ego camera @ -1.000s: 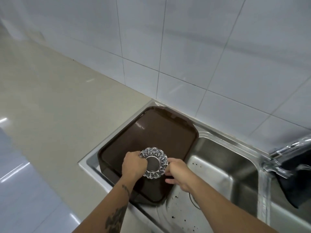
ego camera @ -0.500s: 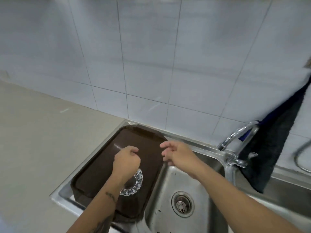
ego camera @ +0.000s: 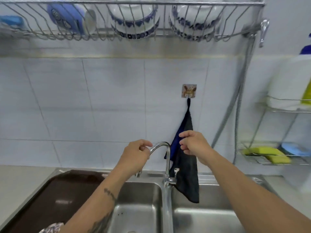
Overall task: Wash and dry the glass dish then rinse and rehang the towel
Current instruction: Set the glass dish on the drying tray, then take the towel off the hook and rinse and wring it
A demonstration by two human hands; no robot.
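The cut glass dish (ego camera: 50, 229) lies on the brown tray (ego camera: 55, 195) at the bottom left, mostly hidden by my left forearm. A dark towel (ego camera: 185, 179) with a blue side hangs from a wall hook (ego camera: 189, 91) behind the tap (ego camera: 165, 153). My right hand (ego camera: 195, 143) is raised in front of the towel's upper part, thumb and fingers apart, holding nothing. My left hand (ego camera: 136, 155) hovers at the tap's curved spout, fingers loosely curled and empty.
A steel double sink (ego camera: 210, 214) lies below my arms. Overhead, a wire rack (ego camera: 134, 19) holds bowls. At the right a wire shelf (ego camera: 269, 157) carries yellow sponges, with a detergent jug (ego camera: 289, 81) above and a shower hose (ego camera: 239, 106) hanging beside it.
Both hands let go of the glass dish, leaving it on the tray, and rose toward the tap and towel. My view tilted up from the sink to the wall.
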